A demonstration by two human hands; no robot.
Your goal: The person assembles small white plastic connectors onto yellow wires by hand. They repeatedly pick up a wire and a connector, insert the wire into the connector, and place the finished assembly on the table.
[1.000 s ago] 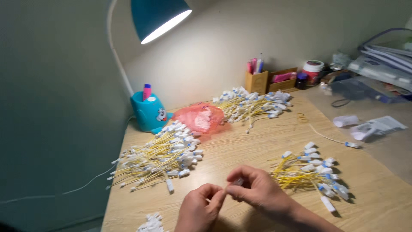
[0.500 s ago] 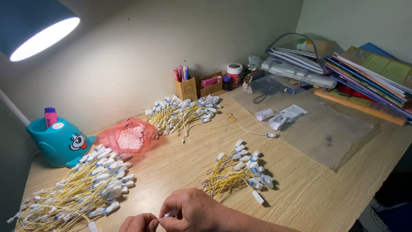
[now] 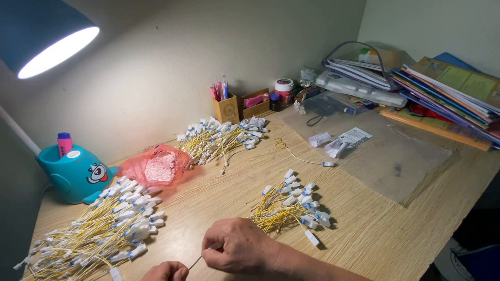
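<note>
Wooden desk (image 3: 375, 234), set into a corner of pale plastered walls and lit by a blue desk lamp (image 3: 41, 31) at upper left. Right side: stack of folders and books (image 3: 448, 83) with a clear plastic sheet (image 3: 385, 156) spread before it.

Three heaps of thin yellow wires with white-and-blue end tags: large heap (image 3: 99, 231) at left, second heap (image 3: 221, 136) near the wall, smaller heap (image 3: 289, 205) just beside the right hand. Pink mesh bag (image 3: 153, 166) of pale bits lies between the first two. Teal whale-shaped pen holder (image 3: 78, 174) at far left; small pen box (image 3: 226, 106) against the wall.

Right hand (image 3: 239, 250), low centre: fingers curled narrow, pinching the end of a single wire (image 3: 197, 261) that runs down-left to the left hand (image 3: 166, 271). Left hand is cut by the frame edge; it appears to close on the wire's other end.

Judgement: one wire is being worked between both hands, drawn from the near heap. The next move calls for a steady pinch at both ends, as the wire is fine and springy.
</note>
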